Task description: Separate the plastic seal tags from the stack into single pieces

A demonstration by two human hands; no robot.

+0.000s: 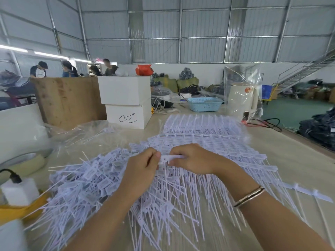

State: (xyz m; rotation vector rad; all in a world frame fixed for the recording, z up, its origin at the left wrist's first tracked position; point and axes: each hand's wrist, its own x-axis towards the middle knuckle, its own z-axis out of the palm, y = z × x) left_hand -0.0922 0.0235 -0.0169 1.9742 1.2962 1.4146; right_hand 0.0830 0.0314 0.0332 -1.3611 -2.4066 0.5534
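- Two white cardboard boxes [126,102] stood stacked at the far left of the wooden table [290,160], the lower one marked with a black scribble; a plywood panel [68,100] leaned just beside them.
- A pale blue perforated plastic basket [204,104] sat farther back, near a cream appliance [241,100] wrapped in clear film.
- Crumpled clear plastic sheeting [81,131] lay between the boxes and the loose pile.
- Joined sheets of seal tags [203,131], thin white plastic in flat comb-like rows, lay stacked beyond the hands.
- A heap of single tags [87,185], each a small rectangular head with a long slender tail, spread across the near left of the table, tails crossing at all angles.
- The left hand [143,167] had its fingers curled, pinching one end of a white tag strip [170,158].
- The right hand [192,158], a bangle [250,196] on its wrist, gripped the strip's other end, above the stack's near edge.
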